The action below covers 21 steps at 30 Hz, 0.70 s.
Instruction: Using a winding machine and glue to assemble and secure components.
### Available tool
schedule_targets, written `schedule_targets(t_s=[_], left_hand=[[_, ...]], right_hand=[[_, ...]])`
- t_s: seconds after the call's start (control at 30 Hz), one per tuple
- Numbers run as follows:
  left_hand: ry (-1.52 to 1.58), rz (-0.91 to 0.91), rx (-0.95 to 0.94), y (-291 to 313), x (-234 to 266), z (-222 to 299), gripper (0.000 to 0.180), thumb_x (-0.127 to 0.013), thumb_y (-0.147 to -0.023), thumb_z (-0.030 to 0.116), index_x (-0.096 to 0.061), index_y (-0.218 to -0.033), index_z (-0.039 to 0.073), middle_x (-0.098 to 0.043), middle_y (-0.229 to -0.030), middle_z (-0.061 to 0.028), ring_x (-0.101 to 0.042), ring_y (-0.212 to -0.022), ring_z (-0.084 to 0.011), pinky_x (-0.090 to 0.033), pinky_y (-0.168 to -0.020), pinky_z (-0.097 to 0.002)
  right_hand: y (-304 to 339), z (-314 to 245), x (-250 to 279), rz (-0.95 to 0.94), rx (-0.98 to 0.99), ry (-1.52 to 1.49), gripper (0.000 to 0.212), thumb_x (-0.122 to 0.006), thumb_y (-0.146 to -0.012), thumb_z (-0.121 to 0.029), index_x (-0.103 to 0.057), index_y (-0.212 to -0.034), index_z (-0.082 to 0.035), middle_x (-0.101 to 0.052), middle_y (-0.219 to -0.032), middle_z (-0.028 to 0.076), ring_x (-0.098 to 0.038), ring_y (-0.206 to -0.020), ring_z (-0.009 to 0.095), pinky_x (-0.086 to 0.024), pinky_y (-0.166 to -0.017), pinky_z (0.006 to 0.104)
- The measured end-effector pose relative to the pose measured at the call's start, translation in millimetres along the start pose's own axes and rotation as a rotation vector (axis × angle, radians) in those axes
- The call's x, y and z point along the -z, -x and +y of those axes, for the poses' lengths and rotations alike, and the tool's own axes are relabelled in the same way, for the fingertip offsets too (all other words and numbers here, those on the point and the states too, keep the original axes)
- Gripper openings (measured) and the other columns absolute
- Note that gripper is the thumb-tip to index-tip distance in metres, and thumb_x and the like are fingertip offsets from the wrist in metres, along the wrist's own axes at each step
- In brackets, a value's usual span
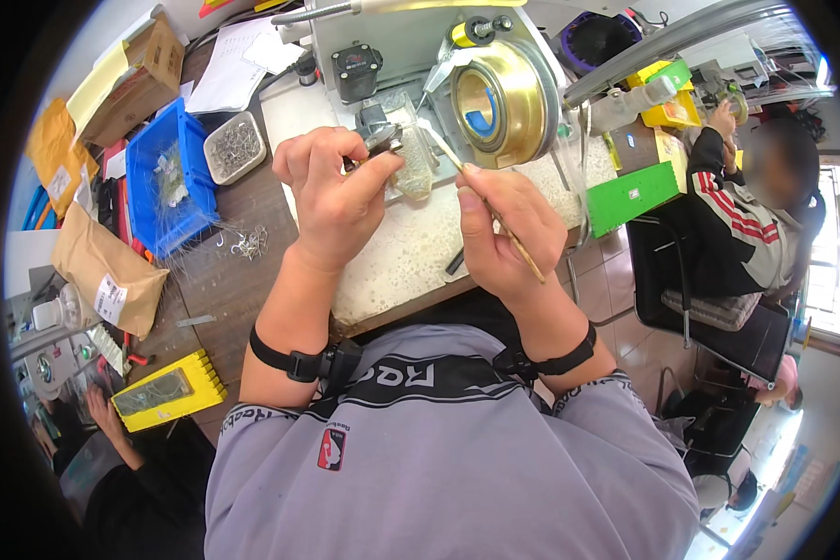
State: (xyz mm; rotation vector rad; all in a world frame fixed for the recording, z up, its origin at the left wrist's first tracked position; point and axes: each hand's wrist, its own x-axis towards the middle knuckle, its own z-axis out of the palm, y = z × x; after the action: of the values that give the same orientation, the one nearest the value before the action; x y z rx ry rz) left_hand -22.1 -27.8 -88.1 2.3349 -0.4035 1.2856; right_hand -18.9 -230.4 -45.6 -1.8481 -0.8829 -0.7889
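My left hand (334, 194) pinches a small dark metal part (383, 142) between thumb and fingers, held up over the white worktop (411, 252). In my right hand (499, 219) is a thin wooden stick (495, 213), gripped like a pen, its tip reaching up toward the dark part. Both hands hover close together just in front of a grey machine with a large brass ring (499, 98). Black straps circle both wrists.
Left of me stand a blue bin (163, 182) of small wire pieces, a grey tray of metal bits (234, 147), brown paper bags (103, 271), a cardboard box (135, 79) and a yellow tray (168, 392). Another person (751, 210) sits at right beside a green box (631, 196).
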Motion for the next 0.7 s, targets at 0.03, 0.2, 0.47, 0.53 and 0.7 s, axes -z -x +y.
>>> schedule_targets(t_s=[0.03, 0.2, 0.47, 0.53, 0.7], left_hand=[[0.001, 0.0, 0.002, 0.2, -0.2, 0.1, 0.025, -0.079, -0.063, 0.01, -0.077, -0.083, 0.023, -0.053, -0.093, 0.0041, -0.052, -0.1, -0.0207, -0.03, -0.09, -0.0415], [0.001, -0.002, 0.005, -0.5, 0.3, 0.8, 0.025, -0.079, -0.063, 0.01, -0.077, -0.083, 0.023, -0.053, -0.093, 0.0041, -0.052, -0.1, -0.0207, -0.03, -0.09, -0.0414], [0.0, -0.008, 0.006, 0.1, 1.3, 1.3, 0.025, -0.079, -0.063, 0.01, -0.077, -0.084, 0.023, -0.052, -0.092, 0.0035, -0.052, -0.1, -0.0209, -0.03, -0.09, -0.0416], [0.001, -0.008, 0.008, -0.4, 1.5, 2.4, 0.024, -0.079, -0.063, 0.01, -0.077, -0.084, 0.023, -0.052, -0.093, 0.0034, -0.052, -0.1, -0.0211, -0.03, -0.09, -0.0415], [-0.006, -0.014, 0.005, -1.6, 4.0, 3.8, 0.025, -0.084, -0.064, 0.01, -0.078, -0.085, 0.022, -0.051, -0.091, 0.0016, -0.053, -0.097, -0.0231, -0.032, -0.087, -0.0405]], right_hand=[[0.0, 0.0, -0.8, 0.001, 0.002, 0.001, 0.023, -0.074, -0.084, 0.008, -0.072, -0.107, 0.006, -0.073, -0.09, 0.017, -0.072, -0.076, 0.028, -0.058, -0.069, 0.0339], [1.0, 1.8, -4.2, -0.028, -0.017, -0.023, 0.023, -0.074, -0.083, 0.009, -0.072, -0.106, 0.005, -0.073, -0.088, 0.016, -0.072, -0.076, 0.029, -0.057, -0.068, 0.0344], [7.1, -5.7, 3.8, -0.07, -0.046, -0.01, 0.019, -0.072, -0.083, 0.007, -0.072, -0.102, 0.005, -0.072, -0.086, 0.016, -0.07, -0.074, 0.03, -0.056, -0.066, 0.035], [9.7, -6.2, 7.3, -0.07, -0.03, -0.012, 0.019, -0.071, -0.084, 0.006, -0.071, -0.103, 0.004, -0.071, -0.086, 0.016, -0.07, -0.073, 0.03, -0.056, -0.065, 0.0355], [16.9, -10.2, 18.8, -0.12, -0.115, -0.051, 0.015, -0.066, -0.087, 0.005, -0.069, -0.101, 0.004, -0.069, -0.088, 0.017, -0.065, -0.075, 0.033, -0.053, -0.066, 0.0394]])
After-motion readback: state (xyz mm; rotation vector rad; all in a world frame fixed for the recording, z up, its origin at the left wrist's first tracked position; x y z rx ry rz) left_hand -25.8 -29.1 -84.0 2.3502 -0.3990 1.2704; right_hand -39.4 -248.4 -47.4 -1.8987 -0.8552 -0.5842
